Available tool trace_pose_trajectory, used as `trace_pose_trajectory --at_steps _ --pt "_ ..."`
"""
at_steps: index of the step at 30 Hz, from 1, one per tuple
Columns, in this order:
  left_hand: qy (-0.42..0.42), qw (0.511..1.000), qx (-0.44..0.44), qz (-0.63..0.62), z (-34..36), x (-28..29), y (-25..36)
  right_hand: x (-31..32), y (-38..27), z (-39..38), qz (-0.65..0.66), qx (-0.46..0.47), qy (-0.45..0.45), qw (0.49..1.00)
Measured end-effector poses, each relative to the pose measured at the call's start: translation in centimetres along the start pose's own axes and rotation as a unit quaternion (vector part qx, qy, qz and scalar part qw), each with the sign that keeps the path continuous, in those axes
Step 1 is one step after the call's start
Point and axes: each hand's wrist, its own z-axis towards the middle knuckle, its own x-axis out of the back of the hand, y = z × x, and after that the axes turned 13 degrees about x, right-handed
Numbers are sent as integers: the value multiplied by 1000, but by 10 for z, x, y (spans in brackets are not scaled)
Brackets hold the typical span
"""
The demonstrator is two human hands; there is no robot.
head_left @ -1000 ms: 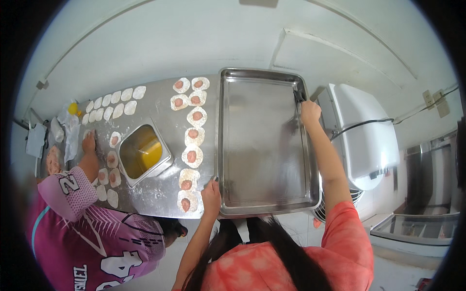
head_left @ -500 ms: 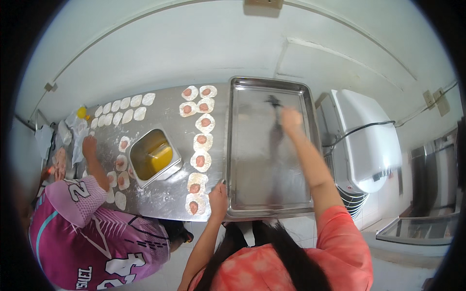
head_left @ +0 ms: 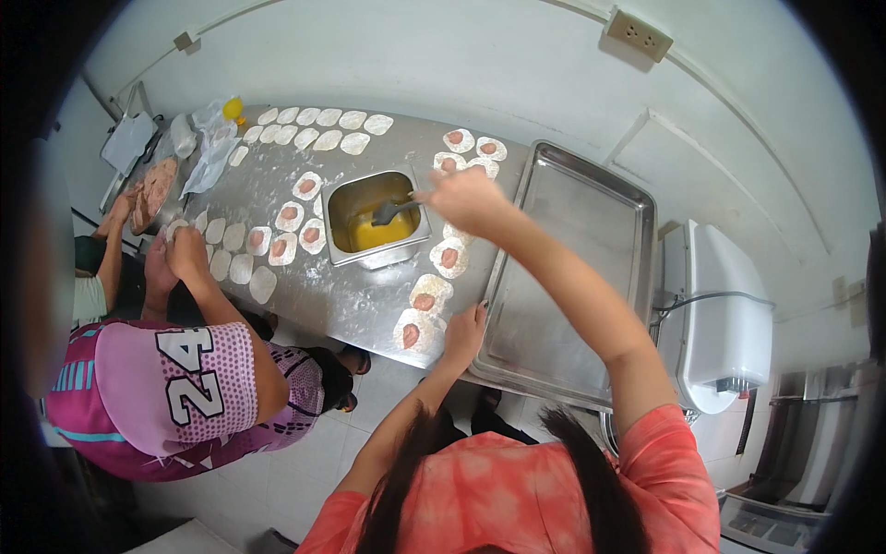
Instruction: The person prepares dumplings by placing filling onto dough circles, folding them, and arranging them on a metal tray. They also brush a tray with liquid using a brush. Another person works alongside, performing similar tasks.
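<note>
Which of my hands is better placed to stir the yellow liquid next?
Most likely your right hand: it holds the dark utensil, whose head is at the yellow liquid. Your left hand is farther off, at the large metal tray's left edge.

Blotchy coral shirt (head_left: 517, 499) — short sleeves (head_left: 657, 448), long hair (head_left: 604, 475)

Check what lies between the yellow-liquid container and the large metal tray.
In the head view, dough rounds topped with pink filling lie on the table between them; the right hand, holding a dark utensil, hides part of that stretch.
</note>
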Motion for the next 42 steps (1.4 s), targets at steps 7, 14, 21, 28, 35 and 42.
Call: trace_pose_trajectory --at_steps 7,14,21,28,35,42 --pt "25 999 -27 9 7 -8 -10 -16 -20 36 -35 27 -82 996" --pt "32 999 -8 15 0 -11 -16 32 -22 -11 192 -160 -125 960" --pt "30 999 -41 1 -6 -9 -33 63 -46 -107 579 -300 105 750" --pt "19 994 -105 -37 -19 -3 -39 47 -138 -285 318 -441 120 831" --pt "17 989 -130 -63 -22 -3 -47 -20 -204 -355 8 -555 -185 811" --pt "33 986 -155 -50 -17 -2 -65 -52 -212 -312 1 -450 -238 861"
